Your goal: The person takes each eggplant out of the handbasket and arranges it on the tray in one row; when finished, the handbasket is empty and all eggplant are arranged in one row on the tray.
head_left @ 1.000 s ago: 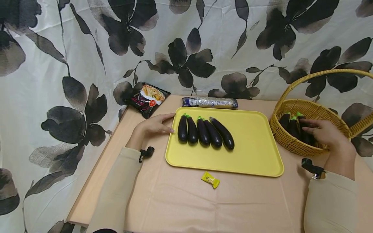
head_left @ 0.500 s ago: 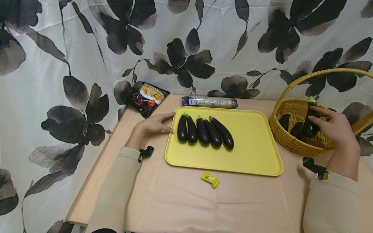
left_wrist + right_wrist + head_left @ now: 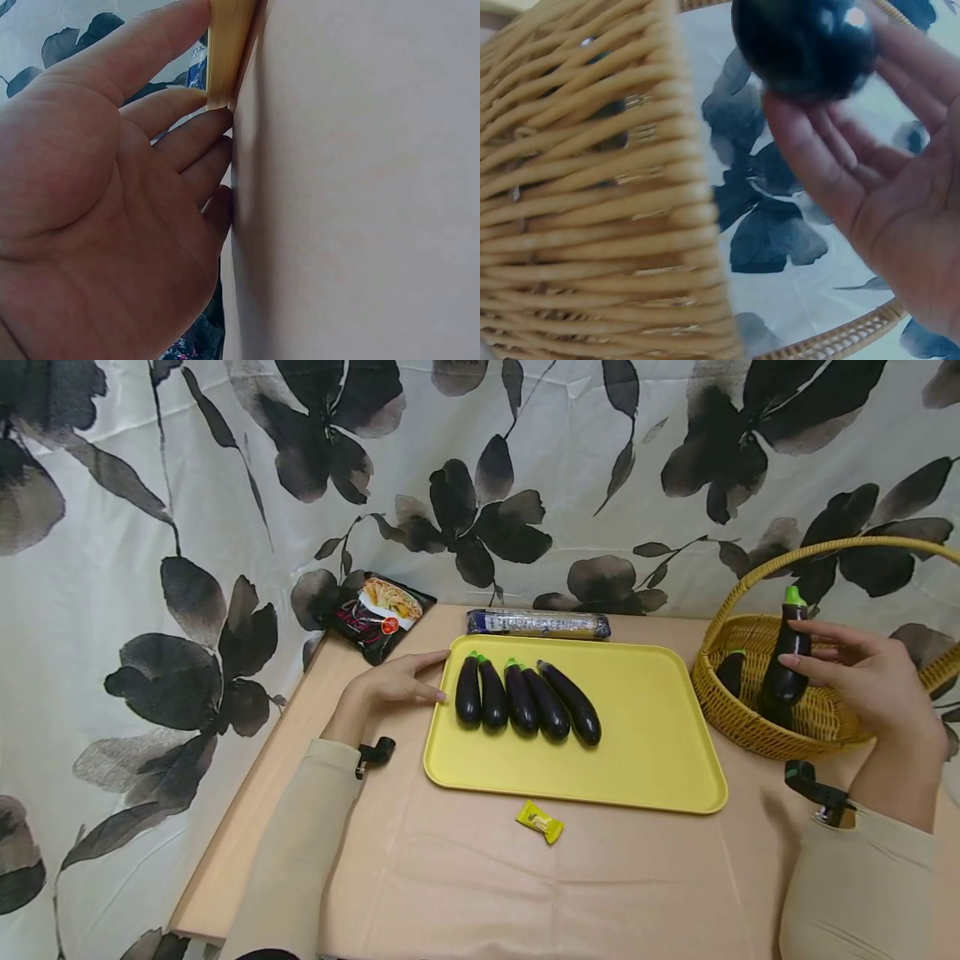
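Note:
My right hand (image 3: 873,677) pinches a dark purple eggplant (image 3: 783,664) between thumb and fingers. It is held nearly upright over the wicker basket (image 3: 757,739), its green stem up. In the right wrist view the eggplant's glossy round end (image 3: 806,49) shows above the basket's woven wall (image 3: 592,210). Another eggplant (image 3: 731,672) lies inside the basket at its left. My left hand (image 3: 397,681) touches the left edge of the yellow tray (image 3: 645,727) with extended fingers; the left wrist view shows them at the tray's side (image 3: 227,52). Several eggplants (image 3: 523,697) lie side by side on the tray's left half.
Behind the tray lies a long blue and silver packet (image 3: 538,624). A black noodle packet (image 3: 384,617) sits at the back left corner of the table. In front of the tray is a small yellow wrapped sweet (image 3: 539,822). The basket's tall handle (image 3: 757,578) arches overhead.
My right hand has taken an eggplant from among those in the basket and lifted it upward, tilting it upright and moving slightly right. My left hand and the tray have stayed put.

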The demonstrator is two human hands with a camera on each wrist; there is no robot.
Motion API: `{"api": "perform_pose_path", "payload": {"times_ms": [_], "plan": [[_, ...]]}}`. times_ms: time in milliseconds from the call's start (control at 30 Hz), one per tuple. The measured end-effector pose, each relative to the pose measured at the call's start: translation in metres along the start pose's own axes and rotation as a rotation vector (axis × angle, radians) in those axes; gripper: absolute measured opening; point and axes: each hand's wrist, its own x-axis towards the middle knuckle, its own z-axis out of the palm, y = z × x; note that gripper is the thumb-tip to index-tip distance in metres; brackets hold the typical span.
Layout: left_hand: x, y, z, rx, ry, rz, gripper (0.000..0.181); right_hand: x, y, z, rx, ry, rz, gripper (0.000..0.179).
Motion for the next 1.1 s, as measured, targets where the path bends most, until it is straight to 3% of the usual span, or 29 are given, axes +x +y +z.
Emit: {"api": "perform_pose_path", "payload": {"times_ms": [400,600,967,1100], "plan": [[0.000,0.001,0.001,0.003,0.003,0.011,0.096,-0.013,-0.021,-0.003,0.023,-0.035,-0.143,0.053],[0.001,-0.001,0.000,0.010,0.002,0.011,0.097,-0.015,-0.029,-0.003,0.086,-0.064,-0.213,0.053],[0.002,-0.002,0.000,0.011,-0.001,0.018,0.098,-0.008,-0.045,0.015,0.113,-0.172,-0.296,0.054],[0.002,-0.002,0.000,0.009,-0.002,0.021,0.098,-0.005,-0.049,0.022,0.071,-0.184,-0.296,0.054]]}}
